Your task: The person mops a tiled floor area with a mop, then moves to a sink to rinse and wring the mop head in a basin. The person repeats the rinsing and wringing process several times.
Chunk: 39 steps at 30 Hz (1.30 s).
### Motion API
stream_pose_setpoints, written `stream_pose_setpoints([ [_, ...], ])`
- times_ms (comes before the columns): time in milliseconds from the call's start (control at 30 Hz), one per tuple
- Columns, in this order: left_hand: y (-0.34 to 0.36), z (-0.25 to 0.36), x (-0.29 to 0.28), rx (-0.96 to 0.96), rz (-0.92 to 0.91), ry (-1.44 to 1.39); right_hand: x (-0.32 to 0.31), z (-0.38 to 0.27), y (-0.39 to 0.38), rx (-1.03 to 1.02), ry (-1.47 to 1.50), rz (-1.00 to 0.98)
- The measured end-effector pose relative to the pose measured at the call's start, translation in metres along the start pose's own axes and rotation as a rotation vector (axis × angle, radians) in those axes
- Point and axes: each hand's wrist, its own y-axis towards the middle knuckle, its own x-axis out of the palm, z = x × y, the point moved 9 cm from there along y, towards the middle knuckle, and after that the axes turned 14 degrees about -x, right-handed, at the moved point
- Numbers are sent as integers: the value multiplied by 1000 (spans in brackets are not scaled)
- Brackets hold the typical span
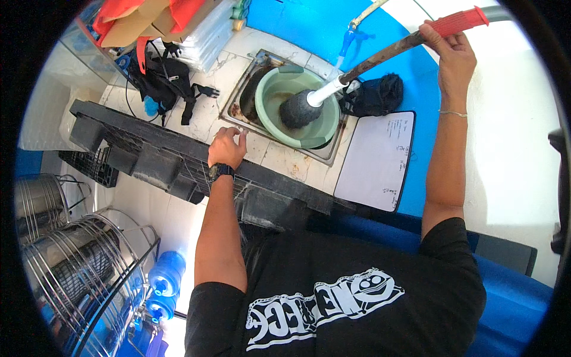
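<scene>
My right hand (pixel 455 59) is raised at the upper right, closed around the pole of a mop just below its red grip (pixel 458 24). The mop's dark, worn pole (pixel 383 56) slopes down to the left into a white socket (pixel 327 92). Its round dark grey head (pixel 299 109) sits inside a pale green basin (pixel 270 122) with a little murky water. My left hand (pixel 227 147), with a black watch at the wrist, is over the tiled ledge left of the basin. Its fingers are loosely bent, with the thumb apart, and nothing shows in them.
The basin stands in a metal sink (pixel 241 113) under a blue tap (pixel 351 41). A black plastic pallet (pixel 267 184) stands between me and the ledge. Black straps (pixel 169 83), a whiteboard (pixel 377 160) and a black bag (pixel 380 95) lie around. Wire-guarded fans (pixel 83 268) are lower left.
</scene>
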Motion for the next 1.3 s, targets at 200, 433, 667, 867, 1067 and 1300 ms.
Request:
stream_pose_setpoints([
  [200,0,-2,0,14,20,-30,37,50,-43,182,-115,-116],
  [433,1,-3,3,3,-2,-9,61,38,-54,43,224,-220],
  [667,1,-2,3,12,10,12,-10,-7,11,-136,4,62],
  [867,0,-3,1,-1,12,-13,54,39,-48,117,-269,-226],
  [1067,0,-3,2,-1,-1,-14,71,40,-66,126,222,-140],
  [1300,1,-3,3,7,11,-14,-10,-10,-5,-125,34,147],
])
